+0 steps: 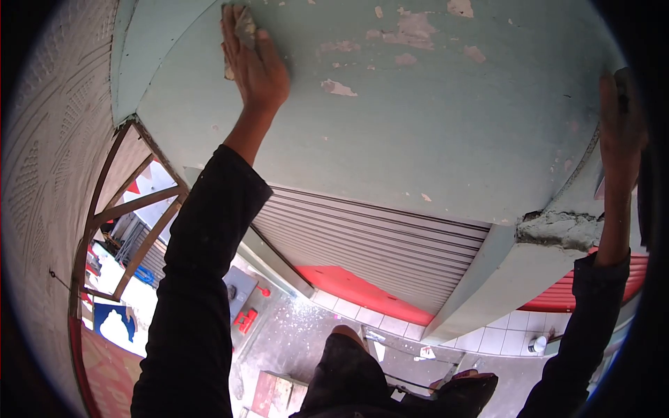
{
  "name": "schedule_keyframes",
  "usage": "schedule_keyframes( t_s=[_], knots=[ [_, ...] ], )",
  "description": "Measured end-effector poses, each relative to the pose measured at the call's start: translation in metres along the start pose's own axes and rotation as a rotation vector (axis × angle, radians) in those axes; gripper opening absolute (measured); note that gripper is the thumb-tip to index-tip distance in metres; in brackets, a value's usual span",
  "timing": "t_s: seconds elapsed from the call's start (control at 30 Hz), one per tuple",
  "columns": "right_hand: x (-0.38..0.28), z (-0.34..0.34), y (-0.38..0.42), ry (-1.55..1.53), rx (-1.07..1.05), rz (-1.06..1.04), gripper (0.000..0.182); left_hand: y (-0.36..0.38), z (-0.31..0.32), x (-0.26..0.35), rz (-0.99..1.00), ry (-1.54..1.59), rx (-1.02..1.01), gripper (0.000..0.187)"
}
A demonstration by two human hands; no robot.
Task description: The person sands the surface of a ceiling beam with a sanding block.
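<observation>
My left hand [259,70] presses flat against the pale green wall [390,132], near its upper left. Under and between its fingers shows a worn, grey-brown folded piece of sandpaper [245,28]. Bare pinkish patches of peeled paint [411,31] lie to the right of this hand. My right hand [621,132] is raised at the far right edge of the wall, its fingers bent around a dark thing [622,90]. Shadow and the edge of the view hide what that is.
Far below are a ribbed shutter [369,244], a red panel [369,296], and a tiled ledge [502,341] with a white can [536,344]. A broken concrete edge [561,230] juts out at right. Wooden framing [139,203] stands left. My knee [348,334] shows above the speckled floor.
</observation>
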State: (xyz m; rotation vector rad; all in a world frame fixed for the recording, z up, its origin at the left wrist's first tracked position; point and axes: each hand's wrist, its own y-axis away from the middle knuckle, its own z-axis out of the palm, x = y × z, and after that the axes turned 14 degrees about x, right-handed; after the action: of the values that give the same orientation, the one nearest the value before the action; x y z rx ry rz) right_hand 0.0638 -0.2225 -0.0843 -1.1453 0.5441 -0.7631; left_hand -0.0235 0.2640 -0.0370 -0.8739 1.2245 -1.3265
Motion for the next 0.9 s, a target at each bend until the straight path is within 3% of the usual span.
schedule_keyframes(
  t_s=[0.13, 0.2, 0.3, 0.33, 0.4, 0.5, 0.6, 0.63, 0.73, 0.8, 0.9],
  knots=[
    [-0.013, -0.003, 0.001, 0.171, -0.028, 0.034, 0.026, -0.005, 0.003, 0.016, 0.004, 0.034, -0.022, 0.065],
    [-0.007, -0.006, -0.001, 0.18, -0.094, 0.062, 0.025, 0.001, 0.008, 0.031, 0.164, 0.053, -0.028, 0.064],
    [-0.002, -0.004, -0.006, -0.008, -0.011, -0.193, 0.026, -0.001, 0.001, 0.013, 0.271, 0.054, -0.078, 0.064],
    [-0.002, -0.004, -0.006, 0.034, -0.034, -0.138, 0.026, -0.002, -0.004, 0.001, 0.286, 0.057, -0.098, 0.064],
    [-0.003, -0.007, -0.005, 0.132, -0.08, -0.018, 0.027, 0.001, -0.009, -0.007, 0.213, 0.044, -0.094, 0.065],
    [-0.019, 0.002, -0.003, 0.03, 0.088, -0.044, 0.027, 0.002, -0.003, 0.006, 0.132, 0.087, -0.054, 0.063],
    [-0.034, -0.006, -0.005, 0.175, 0.0, 0.117, 0.029, -0.002, 0.004, 0.028, 0.279, 0.12, -0.085, 0.063],
    [-0.026, -0.008, -0.006, 0.136, -0.025, 0.074, 0.03, -0.002, 0.005, 0.028, 0.311, 0.113, -0.054, 0.061],
    [-0.004, -0.009, -0.008, 0.065, -0.094, -0.009, 0.032, -0.003, -0.007, -0.012, 0.276, 0.073, -0.103, 0.061],
    [-0.004, -0.01, -0.007, 0.121, -0.111, 0.0, 0.033, 0.0, -0.014, -0.055, 0.203, 0.057, -0.026, 0.059],
    [-0.025, -0.002, -0.002, 0.139, 0.025, 0.092, 0.034, 0.001, -0.012, -0.05, 0.088, 0.058, -0.009, 0.061]
  ],
)
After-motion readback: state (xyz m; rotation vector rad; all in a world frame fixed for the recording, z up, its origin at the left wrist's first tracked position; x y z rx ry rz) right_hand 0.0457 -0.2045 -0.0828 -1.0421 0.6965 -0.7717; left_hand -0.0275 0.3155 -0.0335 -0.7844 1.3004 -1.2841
